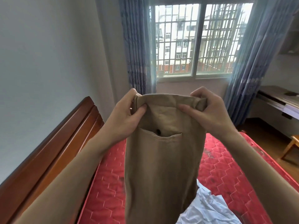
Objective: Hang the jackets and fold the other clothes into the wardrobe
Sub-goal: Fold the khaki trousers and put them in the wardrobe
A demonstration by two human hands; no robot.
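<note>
Trousers: tan trousers [161, 159] hang upright in the air above the red mattress [226, 167], held up by the waistband, legs dropping out of the lower edge of the view.
Left hand: the left hand [127, 117] pinches the left end of the waistband, thumb on the near face, fingers curled behind the cloth.
Right hand: the right hand [208, 110] pinches the right end of the waistband the same way, thumb in front and fingers folded over the top edge.
Pocket: a back pocket [161, 136] faces the camera, with a dark button [158, 131] just above its opening.
Writing: no label or brand can be read on the trousers.
White garment: a crumpled white garment [210, 207] lies on the mattress near its near edge, touching the trouser legs on their right.
Bed: a brown wooden headboard [53, 151] runs along the mattress's left edge.
Room: a barred window [200, 41] between blue curtains [137, 46]; a desk [278, 99] at right, a wooden stool [292, 143] just below it.
</note>
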